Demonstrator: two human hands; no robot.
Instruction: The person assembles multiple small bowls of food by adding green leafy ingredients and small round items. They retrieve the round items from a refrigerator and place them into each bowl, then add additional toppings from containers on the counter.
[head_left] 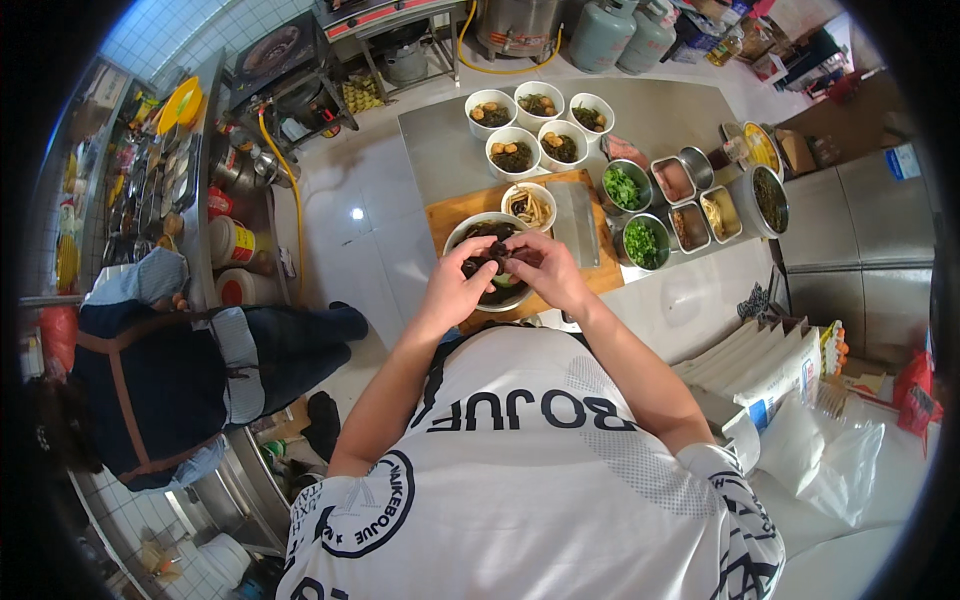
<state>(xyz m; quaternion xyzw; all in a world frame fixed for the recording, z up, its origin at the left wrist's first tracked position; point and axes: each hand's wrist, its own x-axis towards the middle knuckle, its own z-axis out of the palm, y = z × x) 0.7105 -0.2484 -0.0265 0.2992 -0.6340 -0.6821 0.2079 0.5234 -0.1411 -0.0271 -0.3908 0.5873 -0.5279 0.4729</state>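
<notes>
Both my hands are over a large bowl (456, 236) of dark, wet-looking pieces that resemble wood ear mushroom. Between them is a dark piece of wood ear mushroom (497, 252). My left hand (462, 285) pinches it from the left and my right hand (550, 270) from the right, fingertips nearly meeting. The bowl sits at the near edge of a wooden cutting board (447, 215). Just beyond it stands a small white bowl (546, 193) of pale and dark strips. A wide grey cleaver blade (573, 222) lies on the board to the right.
Several white bowls (512, 150) with dark greens and golden pieces stand on the steel table (440, 130). Metal tubs of chopped greens (641, 243) and meat (673, 180) line its right side. Another person (170, 380) bends at the left counter. Gas cylinders (603, 35) stand behind.
</notes>
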